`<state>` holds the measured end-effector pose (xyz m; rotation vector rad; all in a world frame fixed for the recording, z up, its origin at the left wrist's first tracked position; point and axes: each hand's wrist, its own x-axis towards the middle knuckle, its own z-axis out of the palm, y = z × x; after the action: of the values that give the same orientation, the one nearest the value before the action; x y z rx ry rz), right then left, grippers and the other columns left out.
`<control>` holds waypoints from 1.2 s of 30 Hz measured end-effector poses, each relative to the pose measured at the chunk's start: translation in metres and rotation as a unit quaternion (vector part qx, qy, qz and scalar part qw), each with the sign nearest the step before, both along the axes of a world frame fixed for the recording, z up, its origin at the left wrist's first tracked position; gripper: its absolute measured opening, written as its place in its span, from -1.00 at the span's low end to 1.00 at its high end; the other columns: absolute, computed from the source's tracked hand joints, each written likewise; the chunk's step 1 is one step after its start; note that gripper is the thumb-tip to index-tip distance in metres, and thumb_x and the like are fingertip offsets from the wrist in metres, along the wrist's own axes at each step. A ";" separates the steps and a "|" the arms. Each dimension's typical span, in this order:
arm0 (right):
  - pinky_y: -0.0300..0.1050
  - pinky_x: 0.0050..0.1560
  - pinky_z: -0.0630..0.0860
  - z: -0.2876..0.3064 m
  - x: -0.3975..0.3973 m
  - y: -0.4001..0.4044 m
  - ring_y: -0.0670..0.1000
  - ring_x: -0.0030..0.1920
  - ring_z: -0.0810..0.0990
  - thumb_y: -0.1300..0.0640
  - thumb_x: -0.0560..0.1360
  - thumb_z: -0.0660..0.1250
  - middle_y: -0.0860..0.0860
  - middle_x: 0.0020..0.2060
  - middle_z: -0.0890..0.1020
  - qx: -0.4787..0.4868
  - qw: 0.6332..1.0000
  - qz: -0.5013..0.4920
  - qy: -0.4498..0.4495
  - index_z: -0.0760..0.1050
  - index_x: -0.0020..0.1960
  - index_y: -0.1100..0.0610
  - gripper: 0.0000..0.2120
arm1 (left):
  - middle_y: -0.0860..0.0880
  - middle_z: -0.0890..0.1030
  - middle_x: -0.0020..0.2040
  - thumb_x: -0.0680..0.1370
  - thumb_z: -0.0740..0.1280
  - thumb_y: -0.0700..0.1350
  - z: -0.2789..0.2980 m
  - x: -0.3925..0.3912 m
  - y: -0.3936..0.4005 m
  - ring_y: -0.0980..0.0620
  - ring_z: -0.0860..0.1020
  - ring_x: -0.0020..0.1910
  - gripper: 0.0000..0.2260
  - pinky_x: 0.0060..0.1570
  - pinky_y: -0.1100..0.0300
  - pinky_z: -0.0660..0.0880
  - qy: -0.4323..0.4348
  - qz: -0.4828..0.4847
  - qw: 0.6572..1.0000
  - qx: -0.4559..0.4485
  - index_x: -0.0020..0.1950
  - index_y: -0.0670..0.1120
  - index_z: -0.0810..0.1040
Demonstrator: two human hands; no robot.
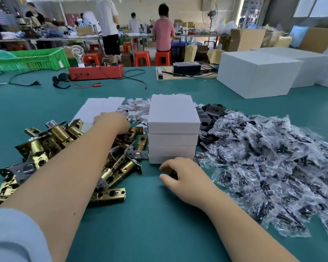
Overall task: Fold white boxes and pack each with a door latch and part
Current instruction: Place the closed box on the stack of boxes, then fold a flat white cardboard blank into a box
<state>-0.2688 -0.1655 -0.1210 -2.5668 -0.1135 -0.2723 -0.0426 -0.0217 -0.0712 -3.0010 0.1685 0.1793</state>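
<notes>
Reaching for flat white cardboard blanks (95, 110) beyond a brass door-latch pile (64, 148) on green table (140, 224).
Left hand (112, 121) stretched over latches onto blanks, grip hidden, cannot tell. Right hand (182, 173) loosely curled, holding nothing, resting just before four stacked folded white boxes (173, 129); bagged black parts (263, 157) heaped at right.

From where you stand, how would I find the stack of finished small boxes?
Look at the green table, between the brass latch pile and the plastic-bagged parts. The stack of white boxes stands there, the only closed small boxes; the nearby white sheets lie flat.
</notes>
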 end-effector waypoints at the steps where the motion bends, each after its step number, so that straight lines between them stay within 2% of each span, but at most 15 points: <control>1: -0.23 0.03 0.33 0.000 0.000 0.000 -0.03 0.05 0.46 0.00 0.54 0.25 -0.04 0.00 0.57 0.006 1.000 -0.002 0.000 0.53 0.22 0.03 -0.71 | -0.22 0.40 0.42 0.61 0.08 0.02 0.002 0.000 0.000 -0.23 0.40 0.32 -0.58 0.30 -0.09 0.39 -0.005 -0.005 1.000 -0.015 0.42 -0.11 0.39; 4: -0.23 0.04 0.35 -0.001 0.000 0.001 -0.04 0.04 0.45 0.00 0.54 0.25 -0.05 -0.02 0.56 0.014 1.000 -0.003 0.003 0.53 0.22 0.03 -0.71 | -0.22 0.24 0.50 0.63 0.13 -0.03 0.014 -0.010 0.000 -0.25 0.36 0.35 -0.54 0.23 -0.07 0.37 -0.082 0.021 0.995 -0.058 0.50 -0.17 0.25; 6: -0.25 0.01 0.33 -0.001 0.000 0.001 -0.08 0.00 0.43 0.01 0.54 0.25 -0.09 -0.06 0.54 0.019 1.000 -0.003 0.006 0.53 0.21 0.02 -0.72 | -0.21 0.28 0.44 0.61 0.19 -0.13 0.024 -0.021 -0.002 -0.22 0.38 0.31 -0.54 0.15 -0.05 0.39 -0.188 0.000 0.981 -0.058 0.47 -0.24 0.22; 8: -0.27 -0.02 0.31 -0.002 0.000 0.000 -0.11 -0.03 0.41 0.02 0.54 0.25 -0.13 -0.11 0.50 0.025 1.000 -0.008 0.007 0.54 0.20 0.02 -0.74 | -0.22 0.34 0.40 0.58 0.20 -0.27 0.033 -0.034 -0.005 -0.21 0.41 0.26 -0.54 0.08 -0.03 0.40 -0.275 -0.055 0.956 -0.086 0.47 -0.27 0.20; 13: -0.17 0.05 0.39 -0.003 -0.003 0.009 -0.05 -0.01 0.48 0.05 0.54 0.25 -0.14 -0.15 0.49 0.023 0.999 -0.021 -0.009 0.54 0.20 0.02 -0.74 | -0.17 0.44 0.34 0.49 0.17 -0.45 0.041 -0.089 0.002 -0.21 0.46 0.09 -0.42 -0.21 0.05 0.33 -0.357 -0.151 0.882 -0.269 0.51 -0.19 0.26; 16: -0.15 0.06 0.38 -0.006 -0.003 0.014 -0.05 0.00 0.48 0.06 0.53 0.25 -0.14 -0.12 0.49 0.012 0.999 -0.021 -0.025 0.48 0.27 0.01 -0.69 | -0.16 0.51 0.29 0.53 0.17 -0.40 0.036 -0.130 0.012 -0.17 0.51 0.09 -0.45 -0.09 0.01 0.41 -0.367 -0.141 0.820 -0.415 0.51 -0.10 0.30; 20: -0.26 -0.09 0.36 -0.007 -0.005 0.010 -0.18 -0.15 0.46 0.06 0.55 0.27 -0.16 -0.13 0.51 0.091 0.992 -0.055 -0.070 0.45 0.25 -0.02 -0.73 | 0.01 0.54 0.13 0.61 0.22 -0.23 0.026 -0.179 0.021 0.20 0.56 -0.01 -0.55 -0.15 0.31 0.46 -0.344 -0.030 0.680 -0.646 0.49 0.02 0.29; 21: -0.28 -0.13 0.37 -0.006 -0.005 0.010 -0.21 -0.19 0.46 0.08 0.55 0.27 -0.16 -0.17 0.52 0.125 0.986 -0.070 -0.085 0.46 0.19 -0.04 -0.78 | 0.06 0.53 0.11 0.61 0.24 -0.21 0.023 -0.188 0.021 0.30 0.55 0.01 -0.56 -0.12 0.42 0.48 -0.333 -0.021 0.645 -0.687 0.48 0.02 0.31; 23: -0.27 -0.17 0.46 0.002 -0.004 0.010 -0.18 -0.26 0.51 0.08 0.59 0.24 -0.11 -0.21 0.57 0.281 0.951 -0.104 -0.078 0.49 0.10 0.00 -0.88 | 0.11 0.55 0.13 0.60 0.25 -0.17 0.016 -0.201 0.018 0.29 0.56 0.05 -0.58 -0.03 0.34 0.55 -0.274 -0.016 0.602 -0.750 0.44 0.07 0.36; 26: -0.18 -0.23 0.56 0.018 -0.007 0.006 -0.04 -0.20 0.63 -0.11 0.63 0.06 0.01 -0.17 0.68 0.600 0.798 -0.065 0.000 0.60 0.02 0.06 -0.62 | 0.18 0.62 0.10 0.58 0.24 -0.19 0.001 -0.207 0.002 0.16 0.60 0.03 -0.66 -0.10 0.26 0.57 -0.145 -0.052 0.605 -0.781 0.30 0.15 0.46; 28: -0.09 -0.14 0.63 0.019 -0.016 0.003 -0.01 -0.07 0.68 -0.22 0.51 0.13 0.02 -0.05 0.70 0.698 0.715 -0.038 0.001 0.67 -0.03 0.03 -0.56 | 0.27 0.64 -0.01 0.57 0.21 -0.27 -0.010 -0.209 -0.008 0.24 0.60 -0.05 -0.67 -0.19 0.36 0.53 -0.077 -0.079 0.612 -0.783 0.16 0.14 0.55; 29: -0.05 -0.11 0.63 0.017 -0.020 0.002 0.00 -0.02 0.68 -0.22 0.45 0.18 0.03 0.00 0.70 0.715 0.699 -0.035 -0.008 0.69 -0.05 0.01 -0.58 | 0.30 0.64 -0.05 0.57 0.20 -0.29 -0.017 -0.210 -0.012 0.29 0.59 -0.08 -0.65 -0.20 0.40 0.51 -0.043 -0.091 0.624 -0.775 0.13 0.13 0.57; 32: -0.02 -0.11 0.63 0.012 -0.032 -0.003 0.06 0.02 0.67 -0.16 0.41 0.25 0.07 0.03 0.69 0.703 0.710 -0.032 -0.020 0.70 -0.01 0.02 -0.63 | 0.21 0.58 0.19 0.57 0.30 -0.12 -0.035 -0.208 -0.013 0.29 0.53 0.13 -0.64 0.09 0.32 0.51 0.038 -0.105 0.683 -0.722 0.37 0.04 0.46; 33: 0.01 -0.06 0.62 0.012 -0.034 -0.005 0.10 0.06 0.66 -0.13 0.43 0.27 0.11 0.07 0.68 0.692 0.721 -0.024 -0.014 0.68 0.05 0.06 -0.63 | 0.15 0.56 0.25 0.53 0.36 -0.01 -0.040 -0.209 -0.012 0.25 0.53 0.17 -0.56 0.15 0.27 0.50 0.073 -0.109 0.685 -0.716 0.40 0.04 0.42; 36: 0.18 0.25 0.47 0.015 -0.038 -0.002 0.26 0.24 0.53 -0.01 0.48 0.35 0.23 0.22 0.57 0.648 0.762 0.026 -0.003 0.47 0.32 0.23 -0.52 | 0.13 0.58 0.21 0.28 0.47 0.23 -0.046 -0.214 -0.011 0.21 0.55 0.13 -0.30 0.08 0.30 0.50 0.113 -0.164 0.709 -0.676 0.37 0.12 0.37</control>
<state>-0.3072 -0.1671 -0.1057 -1.1617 0.0178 -0.2119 -0.2564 -0.0326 -0.1171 -4.2064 1.4377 0.6061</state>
